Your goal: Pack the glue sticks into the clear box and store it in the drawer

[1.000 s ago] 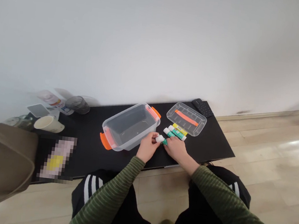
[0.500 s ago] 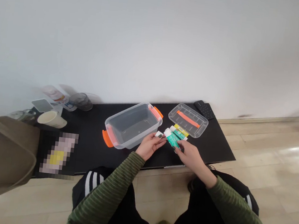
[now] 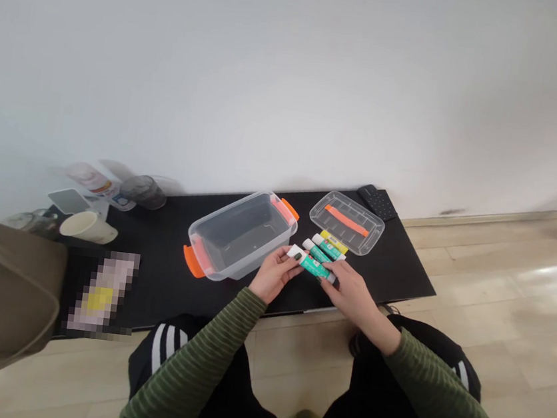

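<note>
My left hand pinches the white-capped end of a green-and-white tube. At its other end, the fingers of my right hand close on the same tube. Just behind it lie two similar green tubes with white caps, side by side, and a yellow one beyond them. A clear plastic box with orange latches stands uncovered to the left of the tubes. Its clear lid, with an orange handle, lies flat behind them.
On the black table, a dark keypad-like object sits at the back right. A paper cup, a spray bottle and a dark glass are at the left. A brown cloth-covered shape blocks the left edge.
The front tube has shifted left, away from the others, and its cap end now lies in my left fingers. The white cap-like piece seen earlier at my left fingertips no longer shows separately.
</note>
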